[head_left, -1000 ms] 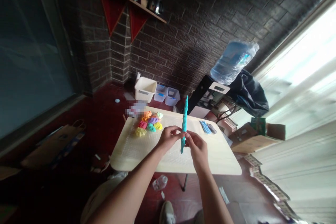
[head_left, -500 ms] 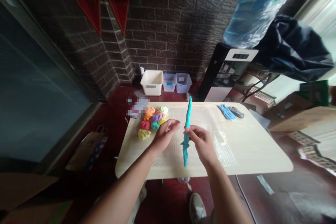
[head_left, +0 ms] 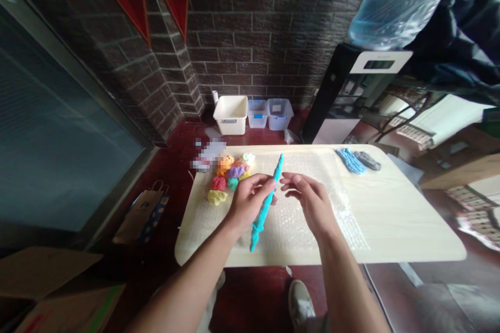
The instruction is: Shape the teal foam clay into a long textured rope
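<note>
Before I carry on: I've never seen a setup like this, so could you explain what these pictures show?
There's no robot here, just a person's two bare hands. Every picture comes from one camera worn on the person's head, looking forward and down.

The left hand holds a long teal strip between thumb and fingers, at a slant. The right hand is close beside it, fingers loosely curled, gripping nothing.

Below is a pale table, partly covered by a clear bubbled sheet. Coloured lumps sit toward its left; a blue bundle and a grey one lie at the far right.
</note>
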### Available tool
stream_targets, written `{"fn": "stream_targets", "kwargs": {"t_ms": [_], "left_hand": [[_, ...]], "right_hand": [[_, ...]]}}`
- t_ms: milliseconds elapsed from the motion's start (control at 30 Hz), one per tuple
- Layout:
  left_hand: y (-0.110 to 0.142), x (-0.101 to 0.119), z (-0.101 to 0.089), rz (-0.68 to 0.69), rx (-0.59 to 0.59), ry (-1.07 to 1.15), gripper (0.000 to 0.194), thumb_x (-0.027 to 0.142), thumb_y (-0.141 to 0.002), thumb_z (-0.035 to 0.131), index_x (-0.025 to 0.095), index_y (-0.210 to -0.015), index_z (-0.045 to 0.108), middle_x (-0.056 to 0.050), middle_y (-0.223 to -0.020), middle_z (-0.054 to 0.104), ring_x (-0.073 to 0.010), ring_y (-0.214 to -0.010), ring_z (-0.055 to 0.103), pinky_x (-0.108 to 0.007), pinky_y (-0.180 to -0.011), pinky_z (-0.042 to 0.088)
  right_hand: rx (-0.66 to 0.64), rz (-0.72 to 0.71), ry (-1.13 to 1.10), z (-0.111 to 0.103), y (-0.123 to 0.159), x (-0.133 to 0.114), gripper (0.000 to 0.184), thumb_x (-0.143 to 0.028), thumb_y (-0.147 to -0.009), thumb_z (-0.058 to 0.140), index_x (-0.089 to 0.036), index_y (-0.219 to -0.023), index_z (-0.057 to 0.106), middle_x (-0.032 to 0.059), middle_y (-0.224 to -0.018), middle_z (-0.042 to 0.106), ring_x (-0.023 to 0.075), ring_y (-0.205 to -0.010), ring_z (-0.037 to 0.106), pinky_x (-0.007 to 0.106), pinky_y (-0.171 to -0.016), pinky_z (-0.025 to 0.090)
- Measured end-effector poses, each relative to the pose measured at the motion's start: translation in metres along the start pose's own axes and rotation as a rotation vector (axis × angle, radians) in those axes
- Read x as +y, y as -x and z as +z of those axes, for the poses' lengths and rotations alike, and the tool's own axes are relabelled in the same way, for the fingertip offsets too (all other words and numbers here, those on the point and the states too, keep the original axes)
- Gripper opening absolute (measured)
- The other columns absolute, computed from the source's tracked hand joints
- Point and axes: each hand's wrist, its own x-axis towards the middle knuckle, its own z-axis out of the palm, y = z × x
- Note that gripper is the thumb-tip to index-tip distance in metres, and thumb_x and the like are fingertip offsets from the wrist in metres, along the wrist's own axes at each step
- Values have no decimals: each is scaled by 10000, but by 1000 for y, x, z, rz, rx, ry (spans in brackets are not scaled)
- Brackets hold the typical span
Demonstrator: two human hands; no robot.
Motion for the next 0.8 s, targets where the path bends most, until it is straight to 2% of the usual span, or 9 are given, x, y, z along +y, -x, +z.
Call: {"fn": "stream_targets", "kwargs": {"t_ms": [67,167,333,400,533,600,700,800], "left_hand": [[5,2,2,-41,-52,-17,331,458,-888,749,142,-979,715,-25,-800,669,-127,-631,638,-234,-580,538],[8,3,6,-53,-110,-39,341,462,-895,740,142,-1009,719,-46,-872,693,-130,-643,647,-253,-586,576],[4,3,10,-74,-179,-102,298,439,-893,737,146,-942,715,-28,-810,672,-109,-608,621,-208,-533,539],[3,3,13,-73,-185,-114,291,441,-896,728,152,-927,707,-25,-819,667,-101,-591,608,-199,-510,518],[2,1,20,-33,-198,-121,322,472,-913,706,181,-1050,709,-32,-883,685,-89,-569,598,-191,-486,491],[2,0,24,-7,-180,-142,350,490,-918,700,179,-1076,719,-31,-843,689,-82,-532,577,-188,-465,471],[1,-1,29,7,-144,-160,364,502,-927,689,159,-1042,732,-29,-780,682,-89,-516,581,-196,-464,479],[2,-1,32,28,-153,-170,349,490,-926,691,154,-1015,730,-46,-838,698,-111,-572,628,-207,-484,510]], "right_hand": [[25,-39,-108,4,-1,-7,292,-495,-912,731,-233,-1000,825,65,-891,766,191,-785,654,333,-735,515],[43,-87,-118,8,-2,-11,209,-422,-880,792,-224,-939,825,35,-790,730,164,-708,607,316,-698,496],[124,-114,-117,-2,-4,-9,151,-353,-802,869,-238,-884,815,27,-827,744,148,-682,586,306,-667,484],[136,-133,-92,-7,-3,-10,134,-345,-800,868,-238,-860,814,30,-820,741,151,-681,579,312,-666,485],[134,-126,-87,-10,0,-12,121,-332,-797,869,-236,-847,815,32,-804,724,160,-697,576,312,-653,479],[120,-110,-112,-10,2,-13,114,-327,-809,862,-231,-845,812,22,-773,697,156,-699,571,303,-647,468],[131,-121,-131,-10,3,-15,109,-336,-857,824,-229,-873,808,0,-709,642,151,-702,568,302,-681,469],[153,-148,-89,-15,4,-17,106,-335,-874,808,-229,-879,806,-3,-693,635,155,-702,575,311,-703,472]]}}
